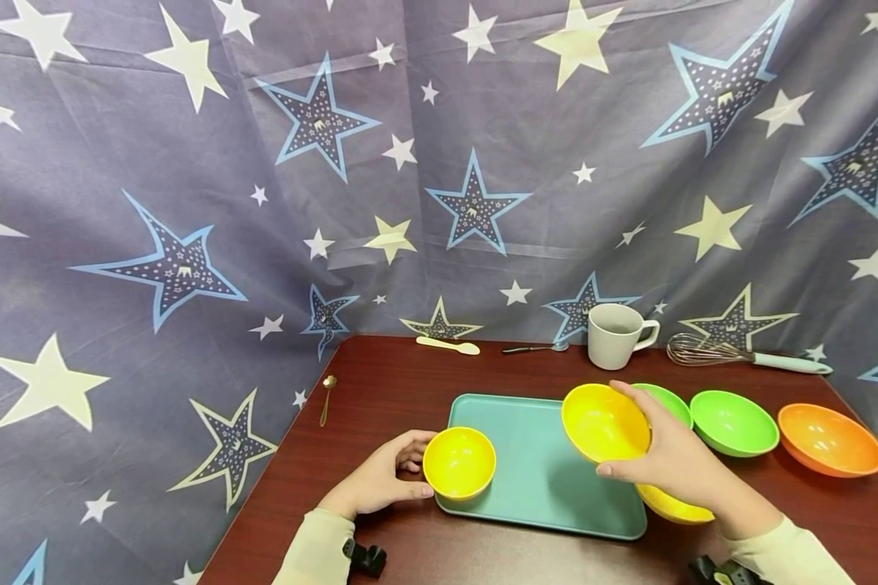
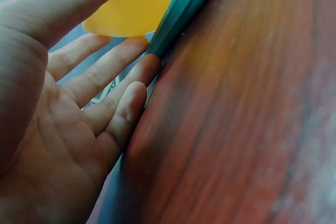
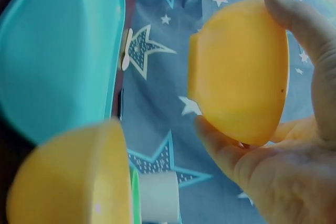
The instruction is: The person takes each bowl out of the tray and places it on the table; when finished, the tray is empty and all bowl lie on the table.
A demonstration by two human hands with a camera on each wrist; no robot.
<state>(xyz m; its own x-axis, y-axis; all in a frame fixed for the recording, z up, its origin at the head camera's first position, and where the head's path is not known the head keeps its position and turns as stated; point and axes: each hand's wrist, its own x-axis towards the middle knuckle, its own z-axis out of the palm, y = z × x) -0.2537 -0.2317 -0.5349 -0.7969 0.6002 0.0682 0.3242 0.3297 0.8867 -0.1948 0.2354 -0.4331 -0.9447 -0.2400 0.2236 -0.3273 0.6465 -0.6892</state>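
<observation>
My right hand grips a yellow bowl by its rim, thumb on one side and fingers on the other. That bowl is raised above the right part of the teal tray; the right wrist view shows its outside. A second yellow bowl sits at the tray's left end. Beside it is my left hand, thumb and fingers spread apart and loosely bent. In the left wrist view, the left fingertips lie close to the bowl and tray edge; contact is unclear.
Another yellow bowl, partly hidden by my right forearm, stands right of the tray. Farther right are green bowls and an orange bowl. A mug, whisk and spoons line the back; a small spoon lies left.
</observation>
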